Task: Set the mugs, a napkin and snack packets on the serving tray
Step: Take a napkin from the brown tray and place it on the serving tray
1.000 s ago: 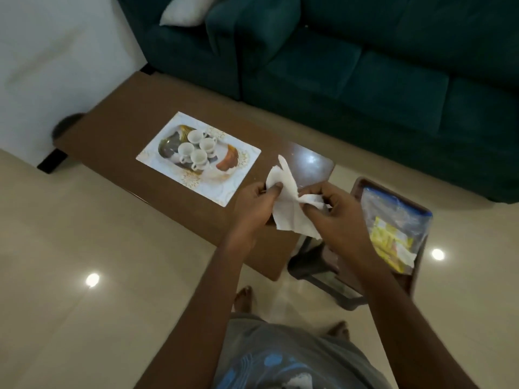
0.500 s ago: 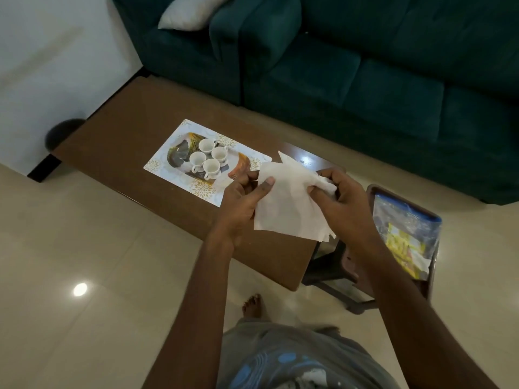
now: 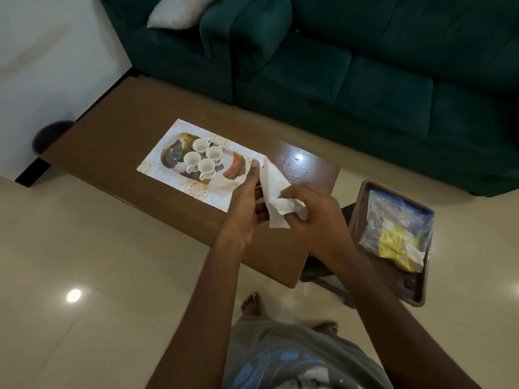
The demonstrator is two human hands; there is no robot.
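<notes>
A white patterned serving tray [image 3: 157, 161] lies on the brown coffee table [image 3: 118, 130]. Several white mugs [image 3: 202, 156] stand grouped at the tray's centre. I hold a white napkin [image 3: 273, 189] with both hands over the tray's right end. My left hand [image 3: 247, 203] pinches its upper edge; my right hand [image 3: 314, 217] grips the crumpled lower part. A clear zip bag of yellow snack packets [image 3: 398, 234] rests on a small brown tray [image 3: 410, 287] to the right of the table.
A dark teal sofa [image 3: 365, 66] with a white cushion [image 3: 179, 11] runs behind the table. The small brown tray sits on a dark stool [image 3: 320, 270] at the table's right end. My bare feet [image 3: 252, 303] stand on the glossy tile floor.
The napkin was spread flat between my hands half a second ago; now its lower part is bunched in my right hand. Both hands have shifted toward the tray's right end.
</notes>
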